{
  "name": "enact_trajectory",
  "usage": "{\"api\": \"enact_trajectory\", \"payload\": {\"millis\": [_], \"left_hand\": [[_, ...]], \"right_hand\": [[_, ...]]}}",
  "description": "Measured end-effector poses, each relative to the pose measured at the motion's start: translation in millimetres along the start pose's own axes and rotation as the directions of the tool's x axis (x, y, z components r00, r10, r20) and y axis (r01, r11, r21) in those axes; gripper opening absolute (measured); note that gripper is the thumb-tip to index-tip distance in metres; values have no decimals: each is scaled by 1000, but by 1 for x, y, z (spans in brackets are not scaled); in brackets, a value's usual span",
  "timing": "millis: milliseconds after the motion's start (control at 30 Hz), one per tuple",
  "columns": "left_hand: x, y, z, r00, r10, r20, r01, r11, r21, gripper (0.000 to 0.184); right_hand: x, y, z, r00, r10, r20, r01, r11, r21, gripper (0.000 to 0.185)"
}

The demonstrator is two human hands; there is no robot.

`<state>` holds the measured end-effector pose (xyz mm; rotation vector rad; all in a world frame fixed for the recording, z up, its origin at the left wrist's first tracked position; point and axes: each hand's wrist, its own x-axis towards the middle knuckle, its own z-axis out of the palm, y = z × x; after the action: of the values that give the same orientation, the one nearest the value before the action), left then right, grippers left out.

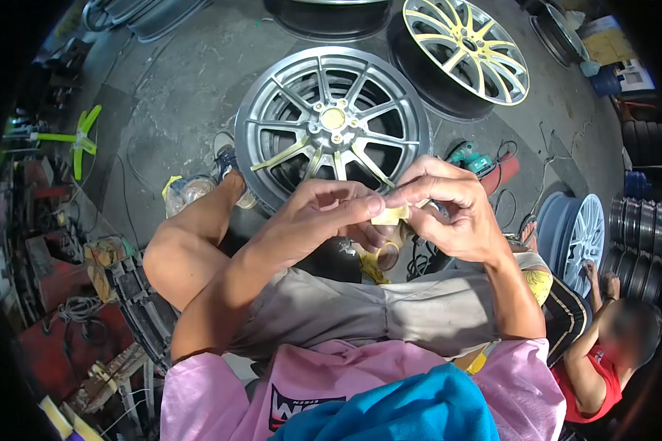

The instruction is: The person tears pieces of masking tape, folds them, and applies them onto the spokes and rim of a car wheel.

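Note:
Between my two hands is a short pale-yellow piece of masking tape (391, 215). My left hand (338, 213) pinches its left end between thumb and fingers. The fingers of my right hand (449, 209) close on its right end. Just beyond my hands lies a grey multi-spoke wheel rim (333, 117). Yellow strips cover some of its near spokes, and its hub centre is yellow too. Below my hands, partly hidden, a yellow ring-shaped thing (388, 256) shows that looks like a tape roll.
A rim with yellow-covered spokes (467, 44) leans at the upper right. A green power tool (471, 158) with a cord lies on the floor. At right, a co-worker in red (603, 360) reaches toward a blue-grey rim (577, 235). A green fan-like thing (84, 140) stands left.

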<state>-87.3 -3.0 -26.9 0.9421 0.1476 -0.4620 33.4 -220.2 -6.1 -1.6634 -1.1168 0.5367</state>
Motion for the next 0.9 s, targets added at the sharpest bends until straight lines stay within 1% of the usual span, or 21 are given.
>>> {"api": "enact_trajectory", "payload": {"millis": [67,100,133,167,233,267,300,333,367,433,467,500,533,567,633,700,733,767,833,867,900], "left_hand": [[1,-1,1,1000,1,-9,-1,1000,-12,26],[2,-4,0,999,39,-33,-37,998,46,26],[3,-6,-2,995,79,-55,-73,992,104,26],[4,-8,-1,995,80,-57,-74,992,103,26],[6,-13,4,965,229,-125,-187,942,280,23],[6,-12,3,965,228,-126,-187,942,278,23],[6,-11,2,959,264,-99,-183,851,491,22],[5,-9,2,954,292,-65,-172,715,677,21],[5,-8,2,955,290,-66,-171,717,675,21],[3,-5,2,967,250,-47,-124,627,769,21],[2,-7,1,968,247,-49,-122,630,767,21],[2,-8,0,980,185,-68,-92,736,671,21],[1,-10,-1,989,122,-79,-57,825,563,22],[2,-11,-1,989,121,-80,-56,825,562,22],[3,-14,-1,977,199,-79,-141,875,463,28],[4,-10,0,985,159,-66,-114,888,445,29],[5,-8,0,991,120,-51,-86,899,429,30],[5,-7,-2,991,120,-52,-86,899,429,30],[6,-7,-4,999,25,-33,-19,985,169,28],[6,-5,-4,999,25,-32,-19,985,172,28],[6,-4,-4,999,31,-28,-28,992,124,29]], "right_hand": [[-2,-1,3,1000,-25,1,25,1000,0,17],[-3,-1,10,994,96,-51,-83,973,217,18],[-5,-1,14,972,223,-74,-171,887,428,19],[-5,0,15,972,222,-72,-171,887,428,19],[-6,2,15,928,369,-53,-322,863,389,19],[-7,8,14,930,365,-30,-333,877,346,20],[-6,7,13,930,367,-29,-335,876,346,20],[-4,5,11,959,278,-52,-266,949,171,21],[-3,5,10,981,185,-58,-186,983,-11,21],[-1,6,12,986,152,-68,-155,987,-46,21],[-1,6,13,990,117,-78,-123,989,-82,22],[0,4,16,990,119,-76,-125,989,-81,22],[1,1,20,977,168,-129,-171,985,-17,21],[2,-1,22,959,217,-179,-212,976,49,21],[1,1,22,954,237,-183,-228,971,71,21],[1,2,21,949,256,-186,-242,966,93,20],[2,2,20,969,172,-180,-171,985,21,19],[3,2,19,982,86,-168,-96,994,-50,17],[4,3,18,984,57,-166,-63,998,-30,16],[4,3,18,986,28,-167,-30,999,-10,14],[3,3,17,985,28,-168,-30,999,-10,14]]}}
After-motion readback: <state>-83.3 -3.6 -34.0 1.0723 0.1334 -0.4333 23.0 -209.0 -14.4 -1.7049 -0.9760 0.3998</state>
